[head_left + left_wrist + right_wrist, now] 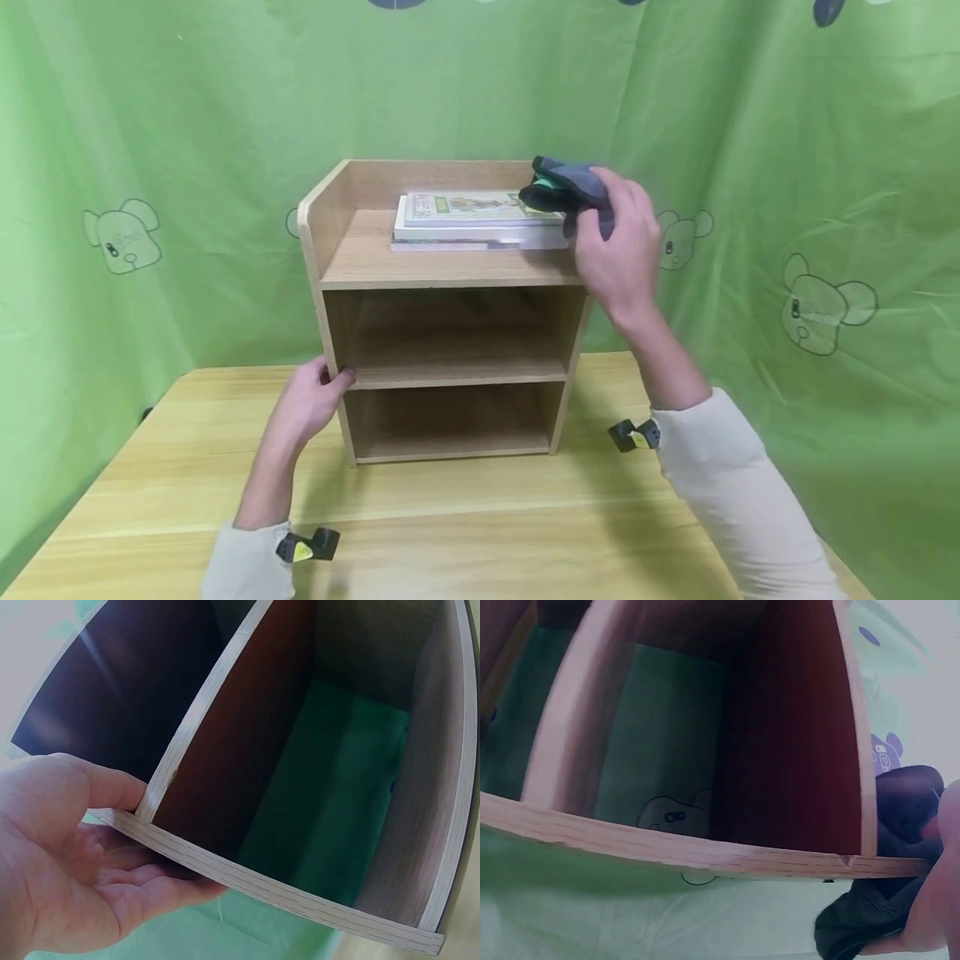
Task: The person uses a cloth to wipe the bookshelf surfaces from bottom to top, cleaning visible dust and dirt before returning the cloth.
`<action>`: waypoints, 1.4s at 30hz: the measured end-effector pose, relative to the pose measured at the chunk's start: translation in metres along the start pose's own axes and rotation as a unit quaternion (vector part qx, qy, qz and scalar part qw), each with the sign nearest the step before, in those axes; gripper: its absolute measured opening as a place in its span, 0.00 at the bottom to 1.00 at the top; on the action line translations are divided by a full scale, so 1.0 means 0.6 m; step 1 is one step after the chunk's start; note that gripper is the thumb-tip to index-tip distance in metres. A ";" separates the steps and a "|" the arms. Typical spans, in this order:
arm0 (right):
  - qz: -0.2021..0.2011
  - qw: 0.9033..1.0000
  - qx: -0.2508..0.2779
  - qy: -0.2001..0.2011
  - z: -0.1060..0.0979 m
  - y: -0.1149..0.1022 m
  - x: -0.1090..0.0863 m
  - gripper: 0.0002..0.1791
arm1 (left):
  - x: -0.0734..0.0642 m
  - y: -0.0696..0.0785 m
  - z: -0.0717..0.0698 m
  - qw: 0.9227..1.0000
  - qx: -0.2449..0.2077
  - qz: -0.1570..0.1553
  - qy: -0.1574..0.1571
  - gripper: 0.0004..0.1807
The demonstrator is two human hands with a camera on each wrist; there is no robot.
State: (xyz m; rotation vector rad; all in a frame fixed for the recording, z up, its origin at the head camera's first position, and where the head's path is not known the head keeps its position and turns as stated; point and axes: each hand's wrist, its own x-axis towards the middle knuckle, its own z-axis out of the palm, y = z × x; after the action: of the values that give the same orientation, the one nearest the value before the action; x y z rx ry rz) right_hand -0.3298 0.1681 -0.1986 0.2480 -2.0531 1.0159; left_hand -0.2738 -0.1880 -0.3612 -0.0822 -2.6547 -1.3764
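Observation:
A small wooden shelf unit stands upright on the table, with a stack of books lying flat on its top board. My left hand grips the unit's left side panel, thumb at the front end of the middle board and fingers behind the panel. Up at the top right corner, my right hand holds a dark grey-blue cloth with a green patch showing. In the right wrist view, the bunched fuzzy cloth straddles the right side panel's edge.
Pale wood-grain table spreads in front of and around the unit. A green curtain printed with cartoon animal heads hangs behind and at both sides. Small black devices are worn at both wrists.

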 end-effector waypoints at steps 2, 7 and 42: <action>-0.027 0.999 0.015 0.030 0.004 0.007 -0.010 0.27 | 0.000 0.001 0.000 1.000 -0.003 0.000 0.000 0.14; -0.116 0.986 0.049 0.105 0.016 0.034 -0.039 0.32 | 0.001 0.001 0.000 1.000 0.002 -0.001 0.003 0.13; -0.194 0.973 -0.011 0.121 0.020 0.055 -0.025 0.31 | -0.001 0.004 0.003 1.000 0.007 -0.005 0.009 0.13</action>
State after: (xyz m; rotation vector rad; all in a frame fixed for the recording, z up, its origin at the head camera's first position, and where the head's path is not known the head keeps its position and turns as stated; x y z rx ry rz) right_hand -0.3431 0.1786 -0.2327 0.4685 -1.7072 0.7416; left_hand -0.2733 -0.1852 -0.3604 -0.0560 -2.6534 -1.3557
